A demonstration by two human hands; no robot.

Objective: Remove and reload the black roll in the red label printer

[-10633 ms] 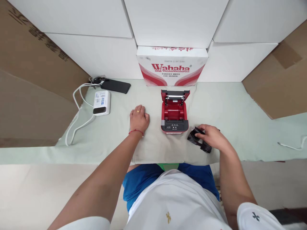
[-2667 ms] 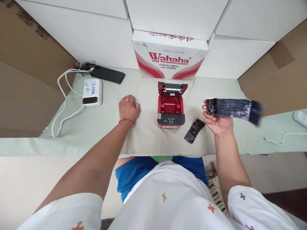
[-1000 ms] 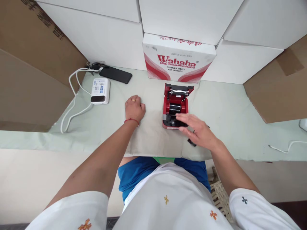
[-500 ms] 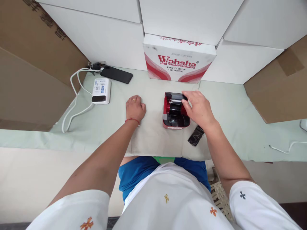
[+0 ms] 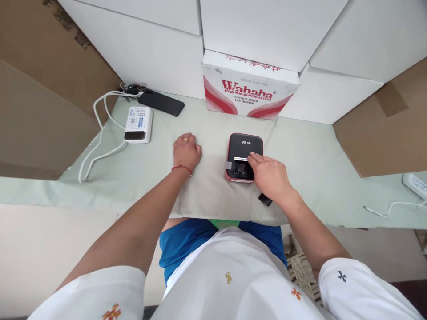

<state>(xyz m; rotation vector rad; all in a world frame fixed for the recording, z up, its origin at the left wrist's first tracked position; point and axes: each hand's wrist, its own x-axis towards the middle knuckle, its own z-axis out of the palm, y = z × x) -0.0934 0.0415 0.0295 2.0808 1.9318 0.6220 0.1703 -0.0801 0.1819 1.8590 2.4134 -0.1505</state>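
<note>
A small red printer (image 5: 243,157) with a black lid sits on a beige cloth (image 5: 213,195) in front of me, and its lid is down. My right hand (image 5: 268,176) rests on the printer's front right part, fingertips on the lid's near edge, holding nothing. A dark crumpled strip (image 5: 265,199) lies on the cloth under my right wrist, mostly hidden. My left hand (image 5: 187,151) is a loose fist resting on the cloth left of the printer, holding nothing.
A red-and-white Wahaha box (image 5: 249,86) stands behind the printer among white boxes. A white power bank (image 5: 138,125) with white cables and a black phone (image 5: 161,103) lie at the far left. Brown cardboard sheets flank both sides. A white cable (image 5: 383,209) lies at the right.
The printer's lid went from open to shut under my right hand. That hand then slid from the lid's far edge toward its near edge. My left hand stayed put.
</note>
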